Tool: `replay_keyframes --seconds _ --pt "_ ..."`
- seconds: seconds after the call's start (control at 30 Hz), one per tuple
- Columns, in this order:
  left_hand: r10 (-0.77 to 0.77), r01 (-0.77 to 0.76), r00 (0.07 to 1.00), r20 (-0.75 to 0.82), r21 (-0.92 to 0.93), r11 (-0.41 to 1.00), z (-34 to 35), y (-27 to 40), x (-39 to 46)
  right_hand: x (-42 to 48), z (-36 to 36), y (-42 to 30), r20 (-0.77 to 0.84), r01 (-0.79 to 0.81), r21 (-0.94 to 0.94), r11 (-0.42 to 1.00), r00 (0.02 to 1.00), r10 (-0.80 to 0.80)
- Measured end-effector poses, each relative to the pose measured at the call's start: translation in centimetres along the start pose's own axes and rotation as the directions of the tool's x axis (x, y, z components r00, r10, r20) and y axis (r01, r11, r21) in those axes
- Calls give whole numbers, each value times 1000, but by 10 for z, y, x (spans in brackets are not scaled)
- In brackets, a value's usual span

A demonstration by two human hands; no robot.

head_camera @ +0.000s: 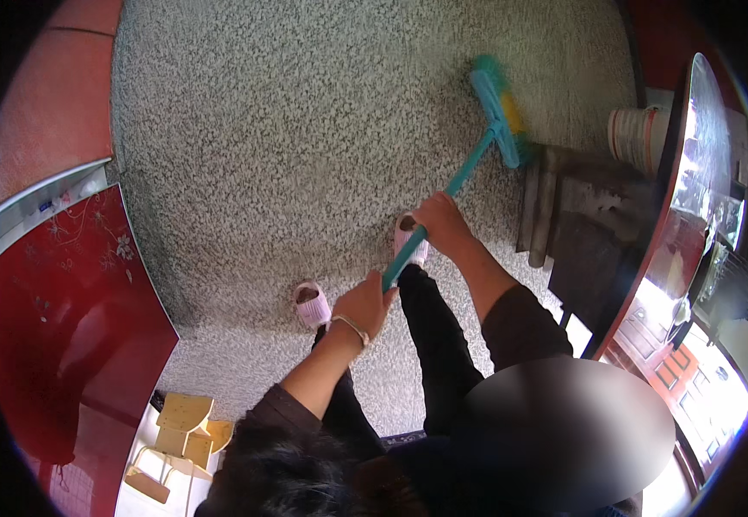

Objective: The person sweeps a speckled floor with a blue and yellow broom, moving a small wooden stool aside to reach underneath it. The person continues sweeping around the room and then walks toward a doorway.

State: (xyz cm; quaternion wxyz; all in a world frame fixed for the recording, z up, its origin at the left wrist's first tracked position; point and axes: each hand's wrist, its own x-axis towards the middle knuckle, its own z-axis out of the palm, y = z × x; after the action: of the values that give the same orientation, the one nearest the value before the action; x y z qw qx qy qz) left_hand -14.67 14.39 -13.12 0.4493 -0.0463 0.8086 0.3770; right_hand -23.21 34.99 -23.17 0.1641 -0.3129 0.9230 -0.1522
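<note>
A broom with a teal handle (471, 167) slants across the speckled floor (283, 142). Its light-blue head (491, 103) has green and yellow bristles, blurred, and lies close to a dark metal stand at the right. My right hand (440, 221) is closed around the middle of the visible handle. Lower down, my left hand (362, 304), with a bracelet at the wrist, grips the handle near its end. Below the hands are my feet in pink slippers (311, 305), apart from each other on the floor.
A glossy red cabinet (89, 310) with a flower pattern borders the left. Small wooden stools (183, 426) stand at lower left. At right are the dark metal stand (584, 249), a pale ribbed cylinder (636, 136) and a shiny-topped table (691, 174).
</note>
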Motion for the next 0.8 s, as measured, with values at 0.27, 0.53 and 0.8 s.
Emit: replay_keyframes --seconds 0.27,0.53,0.8 --pt "-333 335 942 -36 149 930 -12 -134 -211 -22 106 -259 213 127 96 987 966 -145" --pt "-280 282 959 -32 140 949 -15 -143 -297 -62 56 -331 -75 95 305 948 994 -76" --pt "-63 58 998 32 141 988 60 -83 -143 -115 80 -157 48 -80 27 996 996 79"
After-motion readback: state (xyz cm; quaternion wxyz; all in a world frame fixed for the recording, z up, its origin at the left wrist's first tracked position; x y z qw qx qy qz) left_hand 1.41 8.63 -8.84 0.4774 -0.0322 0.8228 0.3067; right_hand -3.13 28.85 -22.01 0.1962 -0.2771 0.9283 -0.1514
